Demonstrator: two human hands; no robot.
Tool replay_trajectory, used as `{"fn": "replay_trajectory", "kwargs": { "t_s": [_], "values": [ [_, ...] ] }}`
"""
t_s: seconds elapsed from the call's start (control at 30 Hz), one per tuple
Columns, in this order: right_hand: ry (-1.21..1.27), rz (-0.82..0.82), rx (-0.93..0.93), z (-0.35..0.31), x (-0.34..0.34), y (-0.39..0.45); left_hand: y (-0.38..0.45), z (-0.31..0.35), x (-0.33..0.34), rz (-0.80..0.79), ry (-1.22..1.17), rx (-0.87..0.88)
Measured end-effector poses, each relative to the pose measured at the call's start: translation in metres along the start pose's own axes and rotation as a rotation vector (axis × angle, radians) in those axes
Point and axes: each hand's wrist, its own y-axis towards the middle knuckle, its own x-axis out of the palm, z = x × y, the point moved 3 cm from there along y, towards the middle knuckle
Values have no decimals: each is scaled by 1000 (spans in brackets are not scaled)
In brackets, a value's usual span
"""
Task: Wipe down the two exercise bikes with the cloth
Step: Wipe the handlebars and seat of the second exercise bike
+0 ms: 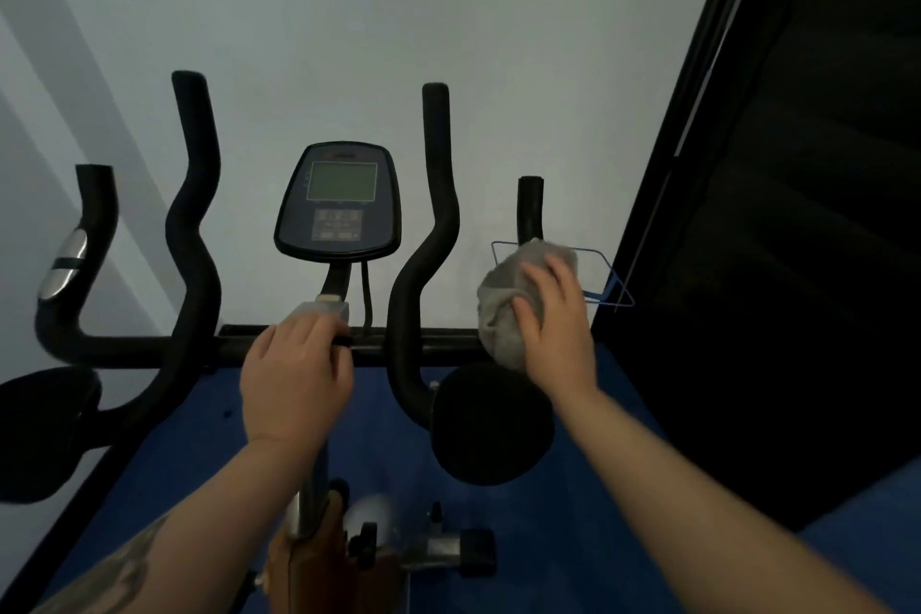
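While both hands are working on the bike's handlebars, the scene is reading like this:
Right hand (553, 314): its fingers are curling over a grey cloth (503, 309), pressing it around the outer right handlebar grip (530, 207), which is rising just above the fingertips.
Cloth: it is bunching under and left of those fingers, hanging down to the round black pad (491, 424) below.
Left hand (296, 376): its fingers are wrapping around the horizontal crossbar (443, 347), beside the stem.
Console (339, 202): it is standing above the left fingers, screen blank.
Inner handlebars (428, 234): these are rising between the two hands and left of the left one.
Floor (189, 454): blue, lying beneath both forearms.
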Motion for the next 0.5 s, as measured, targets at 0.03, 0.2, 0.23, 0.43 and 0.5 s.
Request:
{"fn": "replay_trajectory", "kwargs": {
  "t_s": [0.03, 0.2, 0.23, 0.43, 0.5],
  "values": [
    [141, 18, 169, 1, 8, -9, 0, 0, 0, 1, 4, 1],
    [220, 52, 410, 3, 9, 28, 0, -3, 3, -22, 31, -5],
    [195, 37, 428, 3, 5, 44, 0, -3, 4, -26, 35, -9],
    [165, 15, 455, 3, 9, 43, 0, -3, 4, -41, 21, -15],
    [119, 0, 425, 6, 13, 21, -1, -2, 3, -37, 27, -16]
  ]
}}
